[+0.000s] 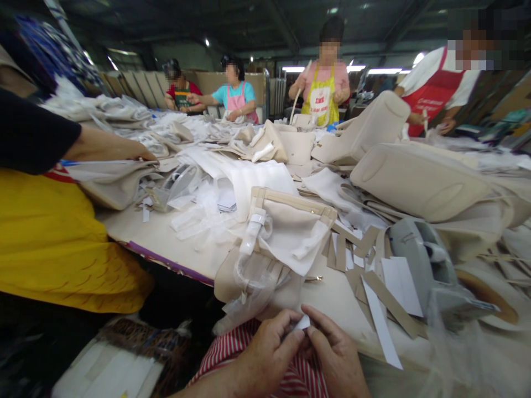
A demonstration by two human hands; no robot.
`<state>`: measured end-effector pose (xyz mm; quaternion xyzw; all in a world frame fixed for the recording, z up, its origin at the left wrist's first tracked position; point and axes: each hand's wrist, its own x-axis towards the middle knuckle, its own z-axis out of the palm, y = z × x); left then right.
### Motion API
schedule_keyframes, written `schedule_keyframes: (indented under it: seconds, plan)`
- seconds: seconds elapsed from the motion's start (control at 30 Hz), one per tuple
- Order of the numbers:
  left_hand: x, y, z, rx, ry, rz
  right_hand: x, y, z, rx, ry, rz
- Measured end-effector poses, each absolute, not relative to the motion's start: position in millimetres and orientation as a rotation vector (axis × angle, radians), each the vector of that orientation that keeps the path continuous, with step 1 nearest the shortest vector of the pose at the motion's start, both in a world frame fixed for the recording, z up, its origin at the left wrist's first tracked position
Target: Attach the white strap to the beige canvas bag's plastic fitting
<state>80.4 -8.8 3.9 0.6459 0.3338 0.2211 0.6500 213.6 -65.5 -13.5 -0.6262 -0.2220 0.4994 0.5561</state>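
Low in the view, my left hand [269,348] and my right hand [332,348] meet over my red-striped lap, and both pinch a small white paper piece [302,322] between thumbs and fingertips. Just beyond them a cream handbag [286,232] lies on the table edge, wrapped partly in clear plastic, with a white strap wrap at its left side. Beige and white paper strips [384,309] lie to the right of the bag.
A person in a yellow apron [53,237] stands close at my left, a hand on a beige bag. A grey tape dispenser [423,265] sits at right. Large cream bags [418,179] and white wrapping cover the table. Several other workers stand at the far side.
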Motion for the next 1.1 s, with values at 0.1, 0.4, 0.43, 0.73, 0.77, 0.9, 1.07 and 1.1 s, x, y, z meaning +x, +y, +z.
schedule_keyframes:
  seconds: [0.1,0.4,0.43,0.73,0.77,0.9,1.07,1.1]
  plan:
    - [82,-11,3,1.442,0.756,0.505,212,-65,-12,-1.496,-0.525,1.171]
    - [82,-12,0,1.372,0.724,0.505,210,-63,-2,-1.467,-0.502,1.188]
    - [83,-12,0,1.356,0.72,0.506,210,-63,-2,-1.469,-0.498,1.195]
    - [83,-14,-3,1.291,0.672,0.518,210,-65,-10,-1.401,-0.465,1.267]
    - [83,-14,-4,1.296,0.679,0.517,210,-65,-11,-1.399,-0.471,1.274]
    - [83,-14,-7,1.298,0.694,0.526,211,-65,-12,-1.416,-0.519,1.259]
    - [83,-12,-4,1.267,0.664,0.528,214,-67,-9,-1.448,-0.566,1.247]
    - [83,-12,-3,1.272,0.662,0.527,215,-67,-8,-1.452,-0.572,1.25]
